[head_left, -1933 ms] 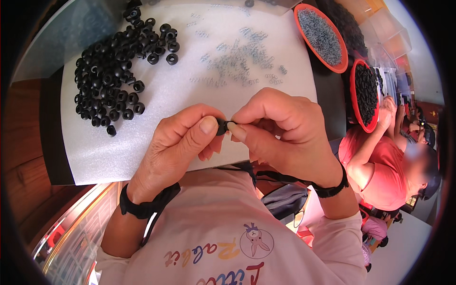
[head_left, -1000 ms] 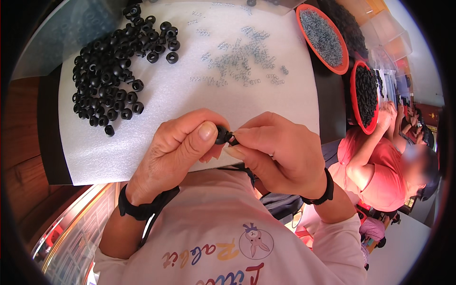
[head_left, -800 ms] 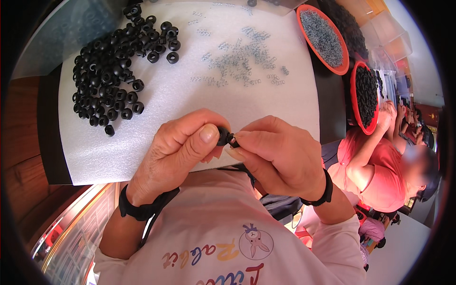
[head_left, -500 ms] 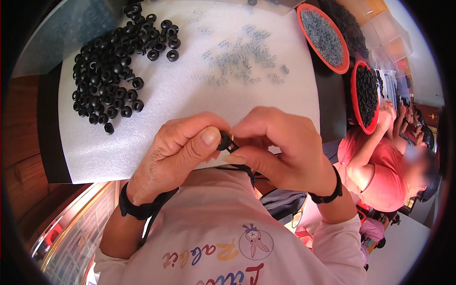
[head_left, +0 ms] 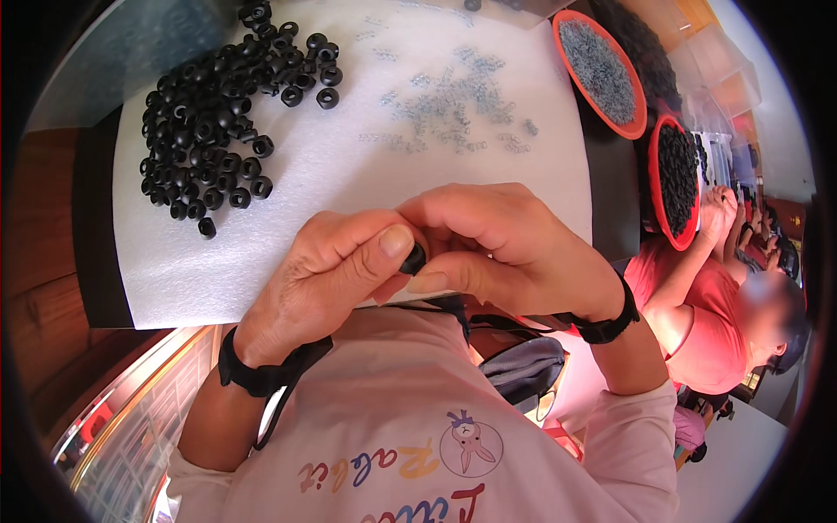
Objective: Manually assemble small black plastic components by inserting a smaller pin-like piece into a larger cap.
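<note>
- From where I stand, both hands are together over the near edge of the white foam sheet (head_left: 174,279), at the centre of my clock
- The left hand (head_left: 336,266) is clamped on a small round black piece (head_left: 414,259), pinched between thumb and fingers
- The right hand (head_left: 514,253) curls in from three o'clock, its thumb tip just beside that piece; whether it grips anything I cannot tell, as its own fingers hide the spot
- A heap of black rings (head_left: 205,131) lies at ten o'clock, loose springs (head_left: 475,105) just past twelve, an orange bowl (head_left: 632,132) of springs between one and two, a red bowl (head_left: 654,174) of black parts between two and three
- To do this well, I'd hold the left pinch firm so the round piece cannot roll
- I'd let the right fingers work gently and squarely, never forcing at a slant
- Working low over the sheet seems wise, since a slipped part could bounce away
</note>
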Motion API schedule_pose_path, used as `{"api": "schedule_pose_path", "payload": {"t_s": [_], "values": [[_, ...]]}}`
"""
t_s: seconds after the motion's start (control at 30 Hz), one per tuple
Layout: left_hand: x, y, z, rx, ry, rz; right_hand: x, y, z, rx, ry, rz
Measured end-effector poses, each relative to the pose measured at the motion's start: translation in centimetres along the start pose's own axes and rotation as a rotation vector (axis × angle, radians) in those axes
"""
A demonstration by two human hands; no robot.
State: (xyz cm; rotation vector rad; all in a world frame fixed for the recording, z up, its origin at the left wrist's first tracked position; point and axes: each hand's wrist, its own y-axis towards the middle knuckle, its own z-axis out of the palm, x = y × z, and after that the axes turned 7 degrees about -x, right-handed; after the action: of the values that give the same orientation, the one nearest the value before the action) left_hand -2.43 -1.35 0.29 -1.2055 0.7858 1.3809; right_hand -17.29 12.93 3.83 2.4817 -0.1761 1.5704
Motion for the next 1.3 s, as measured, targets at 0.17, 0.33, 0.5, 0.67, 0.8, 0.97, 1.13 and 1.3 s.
{"api": "schedule_pose_path", "payload": {"t_s": [0.17, 0.33, 0.5, 0.67, 0.8, 0.97, 1.13, 1.3], "values": [[-0.2, 0.0, -0.1, -0.024, 0.009, -0.018, 0.0, 0.5, 0.5, -0.027, 0.091, 0.019], [-0.4, 0.1, 0.0, -0.013, 0.133, 0.000, -0.5, 0.3, 1.2, -0.083, 0.242, 0.045], [0.1, 0.0, 0.2, -0.095, -0.025, -0.015, -0.4, 0.5, 1.4, -0.116, 0.139, -0.002], [0.2, -0.1, -0.3, -0.142, -0.201, -0.031, 0.7, 0.8, 2.0, -0.216, -0.205, -0.220], [0.5, -0.1, -0.5, -0.114, -0.250, -0.053, 1.7, 0.5, 1.6, -0.200, -0.494, -0.261], [-0.7, -0.1, -0.2, -0.177, -0.288, -0.081, 3.4, 0.4, 0.2, -0.239, -0.596, -0.393], [-0.2, -0.1, -0.7, 0.002, -0.176, -0.086, 5.6, -0.1, -2.7, -0.300, -0.741, -0.370], [-0.4, -0.2, -0.7, 0.032, -0.127, -0.086, 7.0, 4.5, -9.3, -0.507, -0.883, -0.187]]}}
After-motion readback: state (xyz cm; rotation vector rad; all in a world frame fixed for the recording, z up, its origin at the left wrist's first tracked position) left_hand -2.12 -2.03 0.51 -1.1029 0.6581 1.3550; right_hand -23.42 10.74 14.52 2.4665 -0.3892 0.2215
